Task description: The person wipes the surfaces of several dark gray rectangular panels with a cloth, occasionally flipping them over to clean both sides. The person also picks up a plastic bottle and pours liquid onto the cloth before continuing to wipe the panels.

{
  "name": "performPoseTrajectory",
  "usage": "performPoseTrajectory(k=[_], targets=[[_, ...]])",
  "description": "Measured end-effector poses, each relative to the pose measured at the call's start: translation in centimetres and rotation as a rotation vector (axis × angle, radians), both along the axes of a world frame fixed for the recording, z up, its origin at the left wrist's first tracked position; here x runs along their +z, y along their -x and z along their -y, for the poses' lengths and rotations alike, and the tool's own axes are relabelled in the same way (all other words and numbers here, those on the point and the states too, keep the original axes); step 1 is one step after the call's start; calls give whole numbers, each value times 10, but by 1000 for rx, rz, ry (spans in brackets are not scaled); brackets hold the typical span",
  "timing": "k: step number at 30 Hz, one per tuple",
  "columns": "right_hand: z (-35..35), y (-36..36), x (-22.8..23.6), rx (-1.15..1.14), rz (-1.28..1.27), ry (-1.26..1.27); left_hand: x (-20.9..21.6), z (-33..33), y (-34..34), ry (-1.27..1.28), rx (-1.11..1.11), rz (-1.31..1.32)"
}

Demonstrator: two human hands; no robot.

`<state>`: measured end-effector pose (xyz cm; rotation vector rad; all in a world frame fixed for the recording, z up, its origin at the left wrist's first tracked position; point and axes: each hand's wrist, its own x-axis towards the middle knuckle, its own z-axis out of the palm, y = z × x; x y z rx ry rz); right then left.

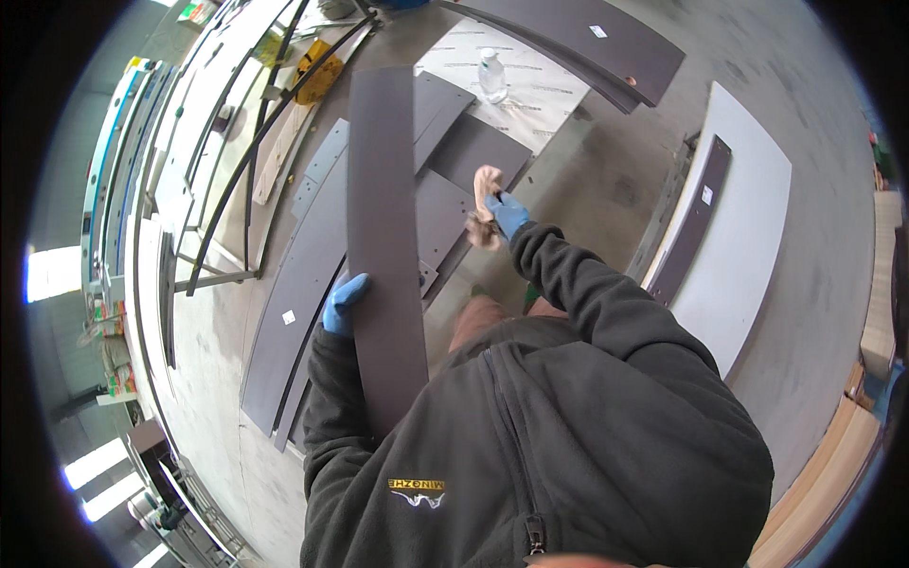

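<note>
A long dark grey-brown panel [386, 208] stands on its length in front of me, its near end close to my jacket. My left hand [345, 303], in a blue glove, grips the panel's left edge, the thumb lying over its face. To the right, my blue-gloved right hand [508, 214] is closed on a crumpled pinkish-beige rag [486, 197], held in the air apart from the panel. The rag is slightly smeared by motion. Below and behind the panel lie several more grey panels [445, 213], some with small drilled holes.
A clear plastic bottle [492, 78] stands on a white-covered table [544, 104]. Dark panels [606, 43] lie stacked at its far side. At right, a white board [748, 218] carries a narrow dark strip [691, 222]. Metal racks [251, 142] with a yellow bag [319, 72] stand at left.
</note>
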<state>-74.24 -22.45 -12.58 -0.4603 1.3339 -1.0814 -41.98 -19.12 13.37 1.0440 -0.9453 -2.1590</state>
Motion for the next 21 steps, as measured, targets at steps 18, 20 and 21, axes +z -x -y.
performPoseTrajectory(k=[18, 20, 21], targets=[[-96, 177, 287, 413, -1764, 514, -1, 111, 237, 1206, -1371, 573], [-137, 204, 271, 470, -1476, 317, 6, 98, 288, 1429, -1468, 407], [-155, 216, 256, 542, -1234, 123, 10, 92, 313, 1529, -1496, 326]])
